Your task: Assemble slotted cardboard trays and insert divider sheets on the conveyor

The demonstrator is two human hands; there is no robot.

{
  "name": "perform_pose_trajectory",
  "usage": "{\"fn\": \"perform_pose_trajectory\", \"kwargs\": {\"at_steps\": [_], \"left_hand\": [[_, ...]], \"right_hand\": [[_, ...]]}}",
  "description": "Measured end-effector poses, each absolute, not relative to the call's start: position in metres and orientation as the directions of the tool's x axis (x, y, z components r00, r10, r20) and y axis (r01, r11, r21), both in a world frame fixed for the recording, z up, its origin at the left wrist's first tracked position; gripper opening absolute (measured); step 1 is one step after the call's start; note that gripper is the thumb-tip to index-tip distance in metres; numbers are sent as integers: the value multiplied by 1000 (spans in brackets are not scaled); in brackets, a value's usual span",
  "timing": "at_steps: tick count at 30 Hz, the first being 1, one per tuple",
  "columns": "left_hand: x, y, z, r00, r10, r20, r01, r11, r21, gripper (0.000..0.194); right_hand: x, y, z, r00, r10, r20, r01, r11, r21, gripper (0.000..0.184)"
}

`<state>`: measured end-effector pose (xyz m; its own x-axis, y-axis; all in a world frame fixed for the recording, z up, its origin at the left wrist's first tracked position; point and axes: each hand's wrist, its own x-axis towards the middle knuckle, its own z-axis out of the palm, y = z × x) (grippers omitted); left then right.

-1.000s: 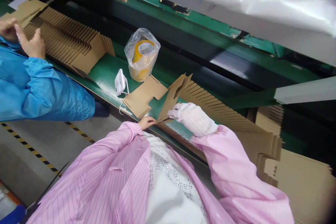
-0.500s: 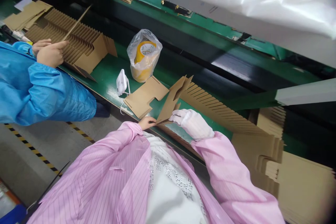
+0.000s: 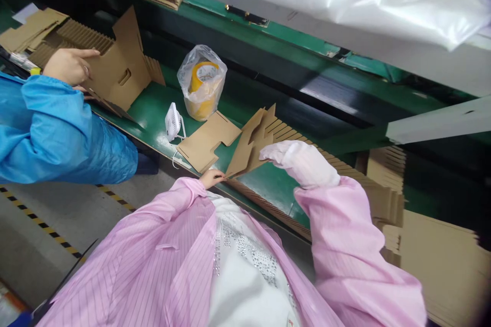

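Note:
My bare left hand (image 3: 212, 178) pinches the near corner of a folded cardboard sheet (image 3: 242, 152) that stands tilted on the bench. Over the bench to the right, my white-gloved right hand (image 3: 293, 159) has its fingers stretched out flat, their tips at the right edge of the cardboard. Whether they touch it I cannot tell. Behind and beneath that hand runs a long row of slotted cardboard (image 3: 345, 171), partly hidden by the glove. A flat cardboard piece with a notch (image 3: 209, 140) lies left of the folded sheet.
A small white fan (image 3: 174, 122) and a plastic bag with yellow tape rolls (image 3: 202, 84) stand on the green bench (image 3: 153, 104). At left, a co-worker in blue (image 3: 69, 133) handles a cardboard partition (image 3: 125, 69). More cardboard (image 3: 441, 260) lies at right.
My right hand has moved right and its fingers have straightened, while the folded sheet has spread wider. My left hand keeps its pinch. The co-worker's cardboard panel now faces me.

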<state>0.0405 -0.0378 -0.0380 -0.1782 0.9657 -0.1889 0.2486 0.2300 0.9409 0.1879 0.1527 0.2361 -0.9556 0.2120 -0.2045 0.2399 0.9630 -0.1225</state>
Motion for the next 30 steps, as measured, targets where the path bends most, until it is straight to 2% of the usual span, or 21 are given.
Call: {"fn": "perform_pose_trajectory", "kwargs": {"at_steps": [5, 11, 16, 21, 26, 28, 30], "left_hand": [[42, -38, -40, -186, 966, -181, 245, 224, 943, 13], [42, -38, -44, -195, 964, -181, 240, 226, 944, 12], [43, -37, -45, -212, 961, -180, 242, 230, 943, 12], [42, -37, -42, -222, 959, -177, 248, 231, 941, 12], [41, -37, -35, -207, 962, -178, 252, 228, 941, 11], [41, -37, -33, -205, 961, -184, 251, 233, 940, 12], [41, -37, -32, -207, 960, -190, 249, 240, 938, 12]], "right_hand": [[193, 175, 235, -984, 116, -132, 141, 970, -200, 39], [187, 172, 241, -987, 69, -145, 94, 979, -179, 33], [191, 178, 237, -990, 24, -138, 51, 979, -197, 37], [195, 176, 242, -977, 79, -200, 105, 987, -124, 43], [177, 134, 264, -976, 202, -75, 198, 978, 65, 35], [166, 112, 263, -985, 151, -81, 150, 988, 28, 31], [157, 94, 255, -981, 107, -162, 107, 994, 8, 26]]}}
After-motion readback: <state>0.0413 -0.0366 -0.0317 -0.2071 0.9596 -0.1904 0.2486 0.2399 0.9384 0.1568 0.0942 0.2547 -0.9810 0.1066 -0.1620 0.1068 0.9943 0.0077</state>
